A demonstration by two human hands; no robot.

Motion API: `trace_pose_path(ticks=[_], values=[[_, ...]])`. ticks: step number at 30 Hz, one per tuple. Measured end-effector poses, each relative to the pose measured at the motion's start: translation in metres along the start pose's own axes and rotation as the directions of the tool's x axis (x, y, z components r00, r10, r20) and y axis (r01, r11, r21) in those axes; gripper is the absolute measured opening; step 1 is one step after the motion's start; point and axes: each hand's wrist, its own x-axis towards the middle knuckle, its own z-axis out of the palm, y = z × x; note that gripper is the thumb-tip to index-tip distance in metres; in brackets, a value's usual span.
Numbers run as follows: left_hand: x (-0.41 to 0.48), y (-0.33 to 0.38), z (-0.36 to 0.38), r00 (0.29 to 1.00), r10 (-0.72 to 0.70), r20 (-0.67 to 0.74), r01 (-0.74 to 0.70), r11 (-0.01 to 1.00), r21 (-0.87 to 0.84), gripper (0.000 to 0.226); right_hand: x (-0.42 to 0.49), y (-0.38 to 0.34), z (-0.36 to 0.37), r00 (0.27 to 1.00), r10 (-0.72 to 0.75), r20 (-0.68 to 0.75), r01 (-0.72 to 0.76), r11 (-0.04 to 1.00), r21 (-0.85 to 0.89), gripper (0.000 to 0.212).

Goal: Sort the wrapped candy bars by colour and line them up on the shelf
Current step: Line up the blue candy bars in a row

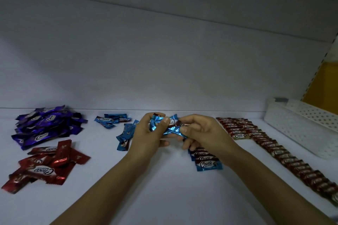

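— What are the hands holding?
— The left hand has its fingers curled tight round a bunch of blue bars. The right hand pinches a single blue bar sticking out of that bunch, thumb on top.
— Where are the other candy bars?
— On the white shelf. A short blue row lies just under the right hand. Some loose blue bars lie left of the hands. A purple pile sits far left, with a red pile in front of it. A long red row runs down the right side, beside a white basket.
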Motion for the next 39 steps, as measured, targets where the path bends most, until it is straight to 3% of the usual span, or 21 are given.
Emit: trace_pose_path(ticks=[7,10,13,16,19,22,25,28,32,34,37,39], values=[[0.003,-0.007,0.001,0.996,-0.025,-0.081,0.021,0.999,-0.048,0.005,-0.023,0.010,-0.018,0.996,0.068,-0.057,-0.072,0.994,-0.080,0.004],[0.004,-0.006,-0.001,0.995,-0.003,-0.101,0.001,1.000,-0.018,0.006,-0.041,0.016,-0.021,0.989,-0.080,-0.123,0.062,0.988,-0.143,0.005],[0.002,-0.005,-0.002,0.993,0.076,-0.094,-0.069,0.995,0.078,0.011,-0.072,0.031,-0.018,0.944,-0.326,-0.047,0.274,0.855,-0.440,0.008],[-0.001,-0.006,-0.001,0.990,0.134,-0.054,-0.121,0.973,0.196,0.014,-0.096,0.044,-0.015,0.943,-0.318,0.097,0.300,0.688,-0.661,0.016],[-0.003,-0.011,0.002,0.985,0.170,0.028,-0.170,0.928,0.331,0.016,-0.105,0.044,-0.014,0.952,-0.287,0.105,0.277,0.664,-0.694,0.022],[-0.004,-0.013,0.003,0.978,0.196,0.075,-0.210,0.895,0.394,0.017,-0.105,0.037,-0.002,0.964,-0.246,0.100,0.243,0.667,-0.705,0.041],[-0.005,-0.013,0.002,0.976,0.203,0.082,-0.219,0.887,0.406,0.018,-0.107,0.034,0.011,0.952,-0.245,0.185,0.295,0.564,-0.771,0.052],[-0.004,-0.012,0.001,0.977,0.200,0.071,-0.212,0.889,0.407,0.019,-0.109,0.032,0.007,0.951,-0.254,0.175,0.299,0.615,-0.730,0.048],[-0.003,-0.012,0.003,0.978,0.176,0.108,-0.205,0.887,0.415,0.014,-0.104,0.037,-0.010,0.971,-0.229,0.069,0.218,0.732,-0.646,0.024],[-0.005,-0.012,0.006,0.972,0.180,0.153,-0.229,0.876,0.425,0.016,-0.102,0.039,-0.016,0.981,-0.193,0.023,0.159,0.728,-0.667,0.020],[-0.009,-0.013,0.009,0.959,0.182,0.216,-0.261,0.864,0.431,0.017,-0.097,0.041,-0.023,0.989,-0.131,0.071,0.143,0.693,-0.707,0.030],[-0.010,-0.014,0.009,0.954,0.184,0.238,-0.273,0.862,0.428,0.016,-0.090,0.041,-0.028,0.993,-0.087,0.079,0.117,0.684,-0.720,0.024]])
